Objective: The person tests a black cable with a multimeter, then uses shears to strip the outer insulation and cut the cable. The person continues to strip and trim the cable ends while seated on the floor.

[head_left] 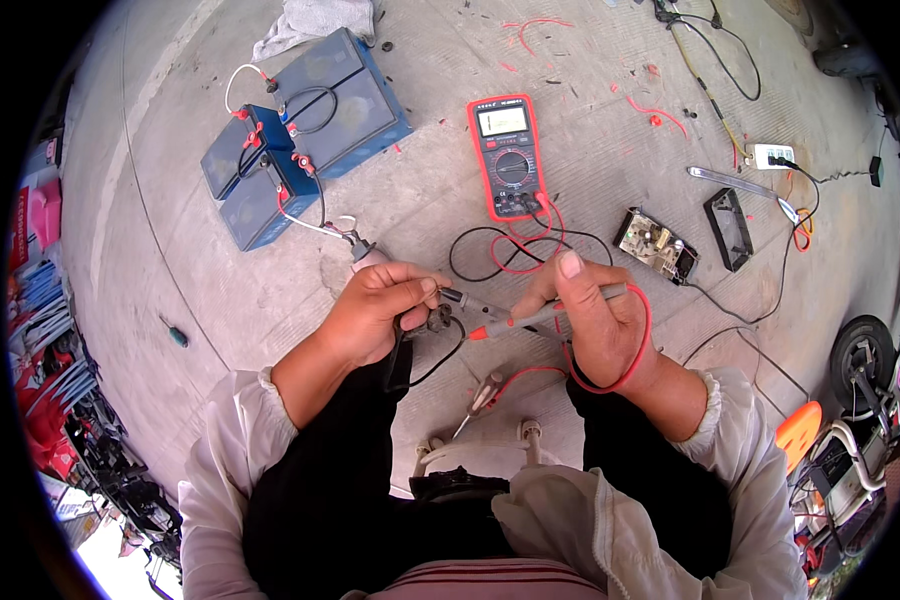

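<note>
My left hand point(385, 305) is closed, pinching a small dark connector point(436, 319) with a thin black cable looping below it. My right hand point(595, 315) grips a grey test probe point(530, 321) with a red tip end and a red lead curling around the wrist side. A second, dark-tipped probe point(480, 304) slants under the first, its tip close to the left fingertips; whether it touches the connector I cannot tell. Beyond the hands lies a red-edged multimeter point(512, 165), its display lit, with the red and black leads plugged into its lower end.
Wired blue batteries point(345, 95) stand at the far left. On the right are an exposed circuit board point(655, 245), a black casing point(729, 230), tweezers point(735, 181) and a white power strip point(773, 156). A screwdriver point(482, 398) lies between my legs; another small tool point(175, 333) is on the left.
</note>
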Demonstrator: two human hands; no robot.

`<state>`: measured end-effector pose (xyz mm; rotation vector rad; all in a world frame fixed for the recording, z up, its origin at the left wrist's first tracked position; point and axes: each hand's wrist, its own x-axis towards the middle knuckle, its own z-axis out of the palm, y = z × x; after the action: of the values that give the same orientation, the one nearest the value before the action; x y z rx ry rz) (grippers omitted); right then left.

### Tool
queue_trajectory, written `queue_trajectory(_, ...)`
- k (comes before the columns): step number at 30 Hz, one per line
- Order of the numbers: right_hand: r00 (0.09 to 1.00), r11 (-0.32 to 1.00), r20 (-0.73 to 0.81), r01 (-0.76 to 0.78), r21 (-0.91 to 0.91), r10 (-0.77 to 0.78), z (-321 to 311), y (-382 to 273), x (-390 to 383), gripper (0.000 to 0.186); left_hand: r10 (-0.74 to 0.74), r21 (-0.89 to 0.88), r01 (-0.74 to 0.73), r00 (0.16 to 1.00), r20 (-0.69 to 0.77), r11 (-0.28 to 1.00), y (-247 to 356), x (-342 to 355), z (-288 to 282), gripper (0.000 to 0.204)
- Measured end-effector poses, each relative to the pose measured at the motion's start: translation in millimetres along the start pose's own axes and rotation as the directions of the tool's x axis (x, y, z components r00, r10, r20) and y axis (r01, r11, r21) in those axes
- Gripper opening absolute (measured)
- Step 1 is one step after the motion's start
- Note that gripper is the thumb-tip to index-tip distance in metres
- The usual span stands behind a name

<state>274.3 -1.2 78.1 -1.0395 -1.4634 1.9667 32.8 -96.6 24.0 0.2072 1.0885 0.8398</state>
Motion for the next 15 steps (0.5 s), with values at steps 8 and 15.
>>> queue_trajectory(8, 0.986, 0.766, 0.165, 0.124, -0.63, -0.024, -1.1, 25.2, -24.8, 0.023, 0.021, -0.024, -0.021, 0.999, 0.036, 0.999, -2.0, -16.4, 11.4, 0.018)
queue_trajectory(15, 0.948, 0.691, 0.207, -0.019, -0.723, 0.243, -16.2, 59.2, -31.6, 0.02, 0.118, -0.146, -0.123, 0.992, -0.044, 0.982, -1.6, -7.0, -0.9, 0.021)
